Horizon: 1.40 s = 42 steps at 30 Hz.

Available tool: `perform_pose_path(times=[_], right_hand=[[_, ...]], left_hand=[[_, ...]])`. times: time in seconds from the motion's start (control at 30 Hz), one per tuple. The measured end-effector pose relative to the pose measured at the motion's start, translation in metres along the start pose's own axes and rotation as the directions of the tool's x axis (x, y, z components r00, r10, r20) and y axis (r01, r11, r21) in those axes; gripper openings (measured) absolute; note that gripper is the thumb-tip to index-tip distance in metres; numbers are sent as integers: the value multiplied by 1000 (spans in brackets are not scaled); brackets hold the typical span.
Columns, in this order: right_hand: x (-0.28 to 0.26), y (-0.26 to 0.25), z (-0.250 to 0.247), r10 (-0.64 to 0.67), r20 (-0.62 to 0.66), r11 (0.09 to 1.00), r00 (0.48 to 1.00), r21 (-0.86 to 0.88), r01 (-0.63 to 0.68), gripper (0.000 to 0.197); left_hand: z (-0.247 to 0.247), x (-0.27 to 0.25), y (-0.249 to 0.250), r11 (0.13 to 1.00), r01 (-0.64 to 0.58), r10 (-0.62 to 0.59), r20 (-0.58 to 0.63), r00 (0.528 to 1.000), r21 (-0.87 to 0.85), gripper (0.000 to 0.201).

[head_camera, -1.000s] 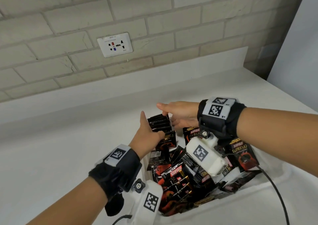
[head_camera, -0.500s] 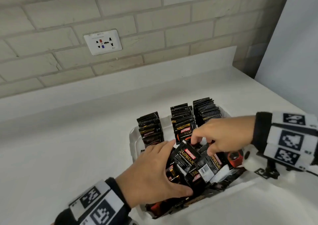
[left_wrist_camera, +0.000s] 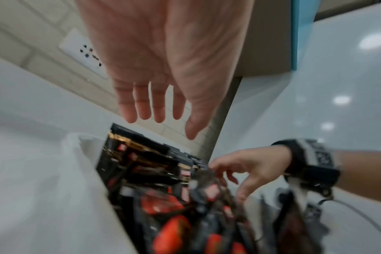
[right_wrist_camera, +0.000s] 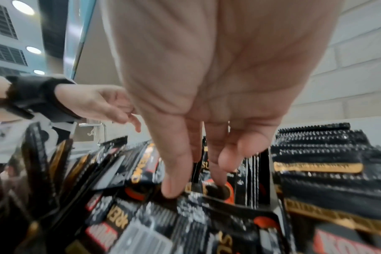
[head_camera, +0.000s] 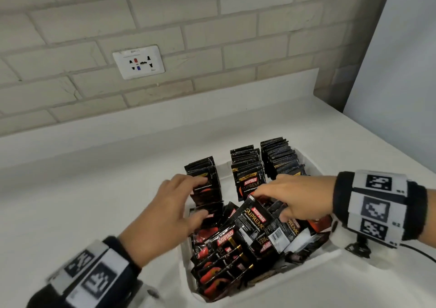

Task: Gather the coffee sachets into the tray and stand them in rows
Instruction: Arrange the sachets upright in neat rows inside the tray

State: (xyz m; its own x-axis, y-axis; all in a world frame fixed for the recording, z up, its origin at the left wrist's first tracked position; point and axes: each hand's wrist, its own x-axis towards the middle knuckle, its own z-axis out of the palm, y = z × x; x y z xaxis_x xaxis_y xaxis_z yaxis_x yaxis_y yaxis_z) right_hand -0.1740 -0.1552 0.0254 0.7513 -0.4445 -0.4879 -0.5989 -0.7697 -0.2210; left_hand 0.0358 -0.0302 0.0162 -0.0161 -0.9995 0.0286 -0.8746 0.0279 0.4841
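A white tray (head_camera: 271,281) on the counter holds black Kopiko sachets. Three rows stand upright at its back: left row (head_camera: 204,173), middle row (head_camera: 247,168), right row (head_camera: 279,156). A loose pile (head_camera: 226,253) fills the front half. My left hand (head_camera: 198,197) is spread at the front of the left row, and in the left wrist view this hand (left_wrist_camera: 174,127) has straight fingers that hold nothing. My right hand (head_camera: 269,206) reaches into the pile and pinches the top edge of a tilted sachet (head_camera: 254,220) between thumb and fingers (right_wrist_camera: 172,189).
The tray sits on a white counter (head_camera: 94,213) under a brick wall with a socket plate (head_camera: 138,62). A pale panel (head_camera: 401,95) rises at the right. A thin cable (head_camera: 420,253) trails from my right wrist.
My left hand has lifted off the loose pile and moved back to the left row. My right hand stays at the pile, its fingers now on a tilted sachet.
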Motion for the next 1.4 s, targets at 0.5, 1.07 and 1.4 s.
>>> perform_pose_path(times=[0.5, 1.07, 1.4], right_hand=[[0, 1, 4, 0, 59, 995, 998, -103, 6, 47], [1, 1, 5, 4, 75, 995, 997, -98, 3, 42], [1, -4, 2, -24, 74, 984, 997, -172, 37, 38]], left_hand=[[-7, 65, -12, 905, 0, 4, -9, 1000, 424, 69], [-9, 45, -19, 937, -210, 113, 325, 939, 280, 16], [1, 41, -11, 854, -238, 10, 443, 896, 463, 59]])
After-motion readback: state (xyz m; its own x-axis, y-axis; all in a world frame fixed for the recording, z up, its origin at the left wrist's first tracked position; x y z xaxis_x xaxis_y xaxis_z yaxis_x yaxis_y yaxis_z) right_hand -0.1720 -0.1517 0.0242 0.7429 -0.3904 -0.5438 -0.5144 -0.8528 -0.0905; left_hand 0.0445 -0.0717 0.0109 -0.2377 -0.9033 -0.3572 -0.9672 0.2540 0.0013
